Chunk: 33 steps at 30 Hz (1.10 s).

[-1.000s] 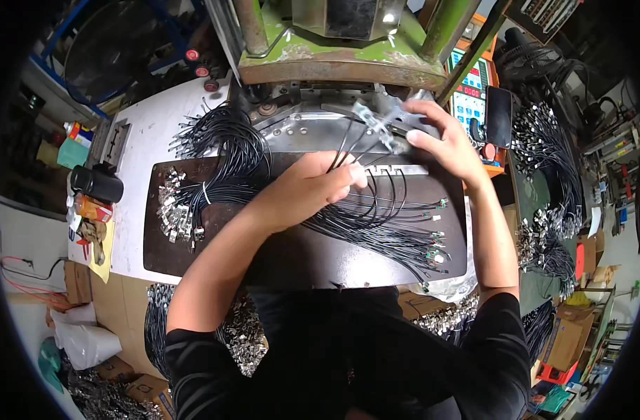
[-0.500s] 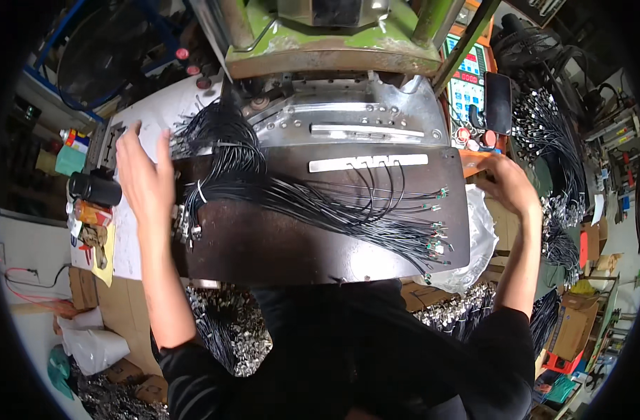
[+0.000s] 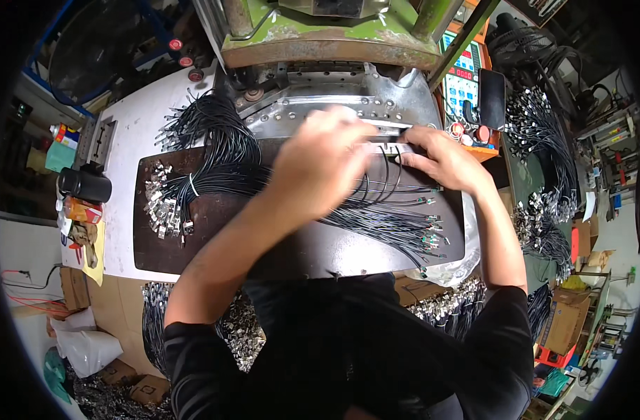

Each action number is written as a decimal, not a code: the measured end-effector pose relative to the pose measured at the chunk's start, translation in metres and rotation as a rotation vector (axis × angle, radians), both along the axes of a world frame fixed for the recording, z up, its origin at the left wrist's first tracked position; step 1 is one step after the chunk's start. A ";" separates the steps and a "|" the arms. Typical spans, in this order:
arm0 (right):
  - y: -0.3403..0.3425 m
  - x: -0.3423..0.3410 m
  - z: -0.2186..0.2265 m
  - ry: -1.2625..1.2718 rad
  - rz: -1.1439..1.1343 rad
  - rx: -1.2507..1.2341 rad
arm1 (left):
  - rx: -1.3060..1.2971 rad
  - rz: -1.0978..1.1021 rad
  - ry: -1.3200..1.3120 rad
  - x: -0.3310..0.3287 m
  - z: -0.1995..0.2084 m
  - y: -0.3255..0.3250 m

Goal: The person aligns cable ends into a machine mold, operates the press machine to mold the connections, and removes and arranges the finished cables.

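Head view: left hand [image 3: 323, 162] is angling inward, blurred, grip unclear; right hand [image 3: 440, 157] is pinching the pale bar's [image 3: 388, 148] right end.

A strip [image 3: 392, 148] is being flanked by the left hand [image 3: 320, 162] and the right hand [image 3: 442, 159]; before the grip, cables [image 3: 386, 227] are being borne by a board [image 3: 292, 255]; behind, a press [image 3: 330, 52] is being faced.

Right hand [image 3: 446, 159] touches a slotted pale bar [image 3: 390, 148]; left hand [image 3: 318, 162] blurred.
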State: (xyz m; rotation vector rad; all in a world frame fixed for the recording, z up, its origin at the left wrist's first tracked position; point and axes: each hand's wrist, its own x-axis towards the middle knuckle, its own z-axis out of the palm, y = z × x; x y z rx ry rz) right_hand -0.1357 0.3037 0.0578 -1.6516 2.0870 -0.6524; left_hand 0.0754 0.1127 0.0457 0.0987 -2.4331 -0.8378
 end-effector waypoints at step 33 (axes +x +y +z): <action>-0.131 -0.023 -0.035 0.301 -0.130 -0.075 | -0.048 0.169 -0.231 -0.045 -0.031 -0.108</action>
